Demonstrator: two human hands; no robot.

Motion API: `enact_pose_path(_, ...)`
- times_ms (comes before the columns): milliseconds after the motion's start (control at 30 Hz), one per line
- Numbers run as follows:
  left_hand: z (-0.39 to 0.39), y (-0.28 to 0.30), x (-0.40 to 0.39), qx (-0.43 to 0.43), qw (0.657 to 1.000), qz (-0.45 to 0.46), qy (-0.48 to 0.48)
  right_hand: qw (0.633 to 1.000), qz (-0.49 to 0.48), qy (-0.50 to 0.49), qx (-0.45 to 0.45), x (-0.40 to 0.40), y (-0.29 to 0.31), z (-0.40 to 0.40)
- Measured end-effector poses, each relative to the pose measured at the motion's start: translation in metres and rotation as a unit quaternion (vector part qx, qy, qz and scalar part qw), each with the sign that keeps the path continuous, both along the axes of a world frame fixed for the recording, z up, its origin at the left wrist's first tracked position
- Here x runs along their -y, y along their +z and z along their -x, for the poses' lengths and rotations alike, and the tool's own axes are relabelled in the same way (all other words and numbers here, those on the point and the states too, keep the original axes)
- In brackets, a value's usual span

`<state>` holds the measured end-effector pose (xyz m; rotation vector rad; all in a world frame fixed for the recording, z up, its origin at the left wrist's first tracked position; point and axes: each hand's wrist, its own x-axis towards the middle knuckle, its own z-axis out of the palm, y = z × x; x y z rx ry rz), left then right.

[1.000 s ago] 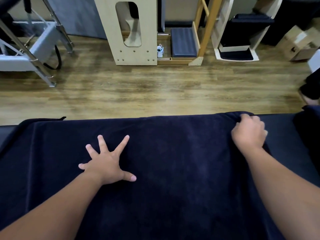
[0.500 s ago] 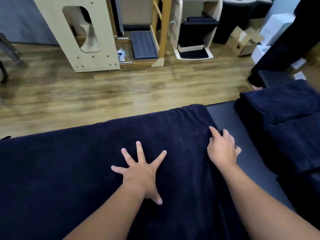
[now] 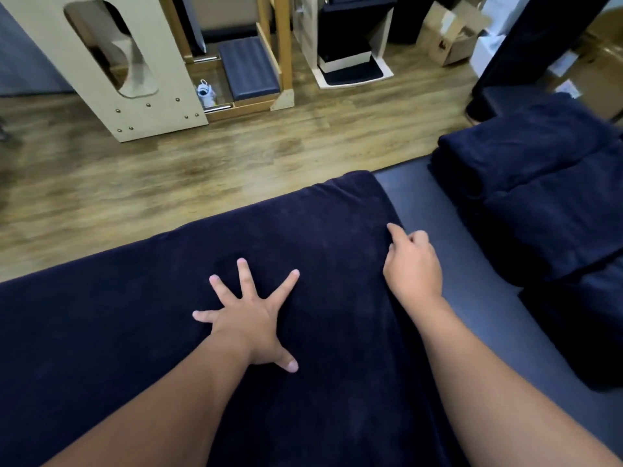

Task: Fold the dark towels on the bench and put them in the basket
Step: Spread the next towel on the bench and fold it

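A: Two hands on one dark towel (image 3: pixel 118 348), spread flat over the bench (image 3: pixel 435 210). Towel covered most of the near bench, its far edge running along the bench edge by the wood floor (image 3: pixel 168 183).

B: L hand?

A: Left hand (image 3: pixel 247 326) flat on the towel, approx. mid-cloth, fingers splayed wide & straight, palm down. Released, pressing, nothing gripped.

B: R hand?

A: Right hand (image 3: pixel 413 264) at the towel's right edge. Index finger out straight toward the far right corner, other fingers curled loosely. Couldn't tell whether they pinched the hem or only rested on it; slight blur there.

B: Corner itself?

A: Far right corner lay rounded, a bit puffed up, w/ bare bench surface just beside it on the right.

B: Other towels?

A: Folded dark towels (image 3: pixel 539 203) piled on the bench's right end, well apart from the right hand. At least two bundles, one behind the other; more dark cloth below them, shape unclear.

B: Basket?

A: Couldn't pick it out.

B: Background?

A: Pale wooden frame (image 3: pixel 111 72) w/ an oval cut-out standing on the floor, far left. Padded dark step (image 3: pixel 249 72) beside it. Cardboard box (image 3: pixel 448 38) far right, open flaps.
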<state>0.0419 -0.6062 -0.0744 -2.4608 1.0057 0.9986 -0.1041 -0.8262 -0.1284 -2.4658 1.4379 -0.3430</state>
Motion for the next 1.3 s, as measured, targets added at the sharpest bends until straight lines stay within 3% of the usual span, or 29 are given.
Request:
enact_pose_path(233,0.022,0.011,-0.006,0.029,0.999,0.037,0.012,0.998,-0.002,-0.04,-0.039,-0.096,-0.005,0.114)
enact_pose_path(333,0.085,0.018,-0.03,0.106,0.974,0.127,-0.156,0.996,-0.017,-0.077,-0.047,-0.135,0.0,0.174)
enact_pose_path(400,0.137,0.015,-0.048,0.06,0.966,0.148,-0.205,0.993,-0.019,-0.104,-0.054,-0.161,0.002,0.212)
enact_pose_path(500,0.196,0.012,-0.058,-0.068,0.963,0.082,-0.247,0.99,-0.042,-0.121,-0.056,-0.192,0.002,0.259)
enact_pose_path(600,0.218,0.005,-0.052,-0.051,0.953,0.031,-0.296,0.991,-0.072,-0.106,-0.025,-0.191,0.008,0.291)
enact_pose_path(767,0.232,0.005,-0.04,-0.044,0.951,0.025,-0.305,0.987,-0.01,-0.147,0.068,-0.139,0.045,0.307)
enact_pose_path(867,0.246,0.001,-0.042,-0.038,0.955,0.02,-0.295,0.953,-0.147,-0.23,0.128,-0.125,0.065,0.307)
enact_pose_path(1000,0.254,-0.001,-0.036,-0.023,0.957,0.005,-0.29,0.911,-0.352,-0.164,0.14,-0.149,0.054,0.328)
enact_pose_path(1167,0.256,0.004,-0.031,-0.022,0.959,-0.02,-0.282,0.912,-0.36,-0.059,0.189,-0.171,0.041,0.36)
enact_pose_path(1300,0.257,0.015,-0.025,-0.028,0.96,-0.023,-0.279,0.916,-0.358,-0.109,0.143,-0.156,0.054,0.386)
